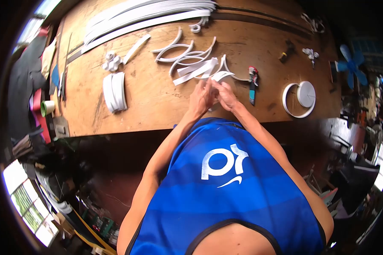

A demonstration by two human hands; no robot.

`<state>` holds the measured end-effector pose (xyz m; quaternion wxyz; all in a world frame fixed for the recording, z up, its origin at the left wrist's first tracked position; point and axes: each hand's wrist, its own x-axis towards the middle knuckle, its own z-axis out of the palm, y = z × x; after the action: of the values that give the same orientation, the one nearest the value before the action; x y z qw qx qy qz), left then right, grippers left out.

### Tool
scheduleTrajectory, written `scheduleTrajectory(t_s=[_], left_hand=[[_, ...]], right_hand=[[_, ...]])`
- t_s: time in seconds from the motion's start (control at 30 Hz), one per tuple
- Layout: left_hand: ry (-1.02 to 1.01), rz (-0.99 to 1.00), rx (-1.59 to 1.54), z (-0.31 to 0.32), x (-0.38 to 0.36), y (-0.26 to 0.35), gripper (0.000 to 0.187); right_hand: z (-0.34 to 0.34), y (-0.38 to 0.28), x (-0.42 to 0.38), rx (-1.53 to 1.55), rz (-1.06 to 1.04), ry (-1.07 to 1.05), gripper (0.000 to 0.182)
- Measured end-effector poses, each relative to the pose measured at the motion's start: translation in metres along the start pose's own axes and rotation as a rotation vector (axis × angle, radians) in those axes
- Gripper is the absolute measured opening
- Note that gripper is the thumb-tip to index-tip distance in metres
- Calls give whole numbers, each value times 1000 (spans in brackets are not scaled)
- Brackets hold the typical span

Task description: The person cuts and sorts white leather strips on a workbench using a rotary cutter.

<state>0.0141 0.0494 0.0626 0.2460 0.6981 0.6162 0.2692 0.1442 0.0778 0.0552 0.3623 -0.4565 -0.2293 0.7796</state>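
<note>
My left hand [203, 97] and my right hand [227, 96] meet close to the table's front edge, fingers closed in a pinch. A white strip [221, 75] rises from between the fingertips; slight blur and the hands themselves hide how it is gripped. Just beyond lie flat white strip pieces [198, 70] and several curled white strips [174, 53]. To the right of my right hand is a cutter with a teal and red handle [252, 87], lying on the wood.
Long white strips [149, 19] are stacked along the back of the wooden table [153, 106]. A bent white bundle [115, 92] and small white rolls [111, 61] lie left. On the right are a coiled white roll [306, 94] and a blue fan [352, 66].
</note>
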Motion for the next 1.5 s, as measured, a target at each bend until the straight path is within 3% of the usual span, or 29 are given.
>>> scheduleTrajectory(t_s=[0.03, 0.17, 0.27, 0.3, 0.37, 0.63, 0.8, 0.9, 1.13, 1.23, 1.37, 1.43, 1.5], left_hand=[[9, 7, -59, -11, -6, 5, 52], [54, -35, -235, -26, -26, -4, 50], [-34, -219, -444, -36, -40, -8, 41], [-29, -219, -452, -33, -44, -12, 41], [68, -422, -758, -27, -51, -20, 41], [29, -442, -686, -62, -44, -14, 39], [-1, -456, -866, -51, -42, -31, 39], [26, -363, -762, -45, -40, -32, 36], [5, -387, -749, -40, -34, -28, 32], [-75, -367, -608, -30, -30, -35, 31], [66, -288, -652, -25, -22, -41, 24], [103, -173, -325, -32, -16, -37, 23], [37, -207, -289, -34, -6, -30, 22]], right_hand=[[0, 6, 3, -15, -16, 56, 25], [0, 0, -12, -86, -4, -62, 27], [8, 0, -19, -110, 10, -78, 27], [8, 0, -21, -131, 1, -72, 28], [17, -1, -25, -113, -14, -83, 28], [29, 6, -22, -275, -14, -126, 32], [41, -3, -30, -238, 17, -149, 32], [47, -8, -35, -213, 25, -179, 30], [35, 3, -27, -244, 53, -153, 28], [26, 11, -23, -219, 11, -123, 24], [21, -9, -29, -127, -22, -71, 23], [3, -10, -25, -92, -75, -55, 29], [-14, -18, -25, -74, -179, 40, 30]])
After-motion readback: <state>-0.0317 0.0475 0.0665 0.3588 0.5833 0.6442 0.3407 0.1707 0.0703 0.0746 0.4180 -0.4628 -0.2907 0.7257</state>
